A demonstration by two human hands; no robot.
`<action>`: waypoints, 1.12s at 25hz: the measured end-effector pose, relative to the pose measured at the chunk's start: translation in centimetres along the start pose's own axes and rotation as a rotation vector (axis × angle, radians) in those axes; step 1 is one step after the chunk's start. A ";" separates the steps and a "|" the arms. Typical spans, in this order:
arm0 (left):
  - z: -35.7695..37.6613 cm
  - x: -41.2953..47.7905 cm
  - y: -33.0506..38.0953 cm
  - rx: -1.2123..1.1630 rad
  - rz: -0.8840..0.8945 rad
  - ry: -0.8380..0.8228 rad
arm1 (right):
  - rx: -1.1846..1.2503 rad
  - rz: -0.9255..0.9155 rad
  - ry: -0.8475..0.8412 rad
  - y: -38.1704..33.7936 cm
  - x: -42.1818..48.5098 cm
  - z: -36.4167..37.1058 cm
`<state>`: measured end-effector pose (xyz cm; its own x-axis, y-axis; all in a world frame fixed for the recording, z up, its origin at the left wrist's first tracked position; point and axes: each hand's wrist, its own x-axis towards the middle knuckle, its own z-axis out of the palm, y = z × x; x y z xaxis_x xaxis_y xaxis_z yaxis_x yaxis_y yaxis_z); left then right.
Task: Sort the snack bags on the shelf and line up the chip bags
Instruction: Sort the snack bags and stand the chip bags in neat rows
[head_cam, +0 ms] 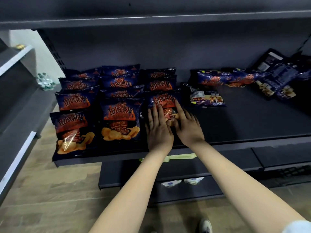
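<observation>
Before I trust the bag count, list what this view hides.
Head view:
Front chip bag, third row: lower half under left hand and right hand.
Rear chip bags: overlapped by those in front.
Far-right pile: blurred, cut by frame edge.
White packs below: behind shelf edge.

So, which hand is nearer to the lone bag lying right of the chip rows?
Right. The right hand rests on the front chip bag, just left of the lone bag; the left hand lies beside it, farther left.

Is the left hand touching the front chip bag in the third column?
Touching. The head view shows the left hand lying flat on that chip bag.
</observation>
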<state>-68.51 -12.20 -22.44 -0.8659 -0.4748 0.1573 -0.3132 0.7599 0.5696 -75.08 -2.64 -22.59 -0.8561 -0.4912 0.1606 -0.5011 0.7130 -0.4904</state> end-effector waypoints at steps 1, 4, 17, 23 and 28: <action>0.1 0.1 0.0 0.002 -0.003 0.000 | -0.027 0.001 0.007 0.0 0.0 0.1; 0.2 0.3 -0.1 -0.004 0.006 -0.010 | -0.066 0.010 0.026 0.1 0.1 0.4; 0.5 -0.5 -0.4 0.155 0.075 0.135 | 0.355 -0.040 0.103 0.2 -1.4 -1.0; 0.7 -1.5 0.0 0.232 0.272 0.246 | 0.426 -0.163 0.170 3.9 -2.4 -3.2; -0.2 -1.1 3.7 0.222 0.381 0.266 | 0.383 -0.166 0.246 6.5 -0.2 -5.8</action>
<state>-68.63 -8.90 -20.38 -0.8145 -0.2203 0.5368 -0.0948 0.9632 0.2514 -78.86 4.98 -20.87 -0.7959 -0.4175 0.4385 -0.5908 0.3770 -0.7133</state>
